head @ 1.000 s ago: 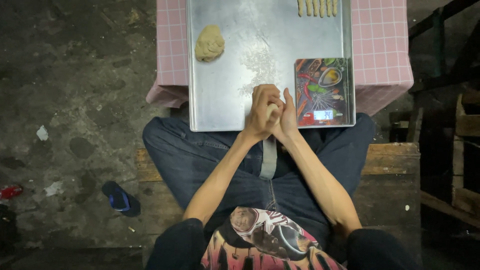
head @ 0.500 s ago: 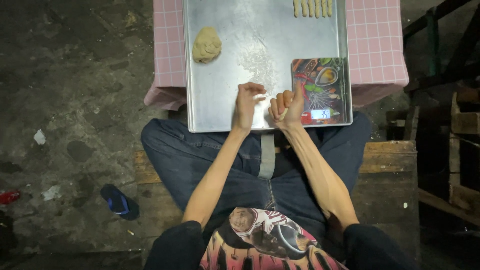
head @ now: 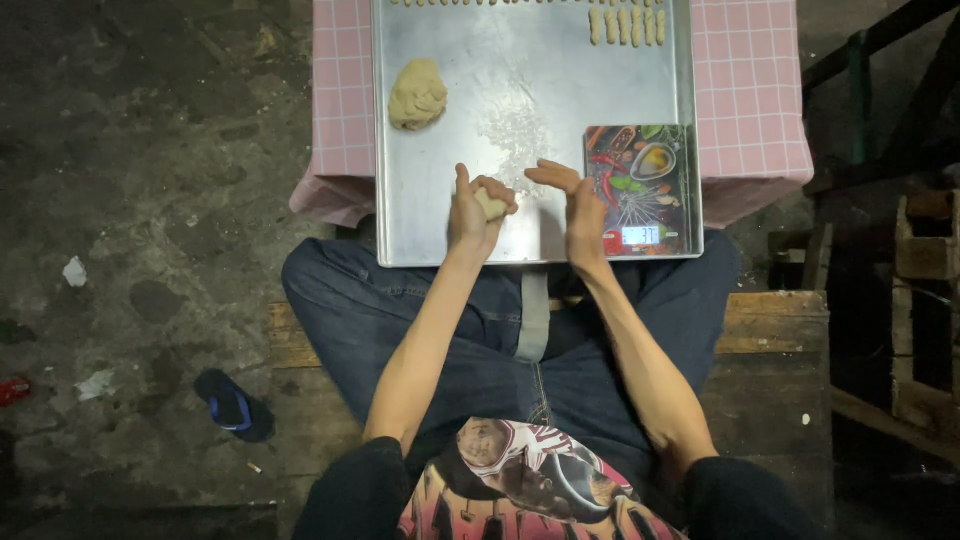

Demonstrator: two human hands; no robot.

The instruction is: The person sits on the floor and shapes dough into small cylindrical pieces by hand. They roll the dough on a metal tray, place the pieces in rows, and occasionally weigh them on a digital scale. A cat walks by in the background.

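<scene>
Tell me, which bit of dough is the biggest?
The round lump of dough lying alone on the metal tray. It dwarfs the small piece in the left hand and the little sticks.

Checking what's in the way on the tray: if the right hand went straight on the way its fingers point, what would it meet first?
The right hand points its fingers leftward, at the left hand and the small dough piece it holds. That hand probably comes first, though depth is unclear.
</scene>
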